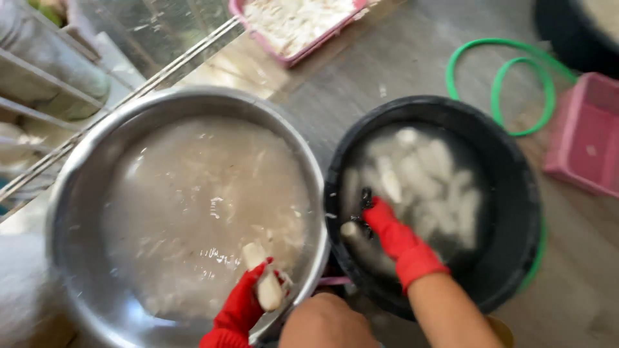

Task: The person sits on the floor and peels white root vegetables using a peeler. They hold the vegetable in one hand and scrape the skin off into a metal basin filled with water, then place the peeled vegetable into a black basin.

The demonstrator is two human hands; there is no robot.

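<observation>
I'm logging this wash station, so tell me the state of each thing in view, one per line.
Metal basin: full of cloudy water.
Black bucket: holds water and pale peeled pieces.
Left hand: red-gloved, gripping a pale root piece over the basin.
Right hand: red-gloved, reaching into the bucket.
Pink tray: holds white shreds.

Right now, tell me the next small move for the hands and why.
Probably drop the peeled white root into the cloudy water of the metal basin: the left hand holds it over that water, while the right hand reaches into the black bucket.
</observation>
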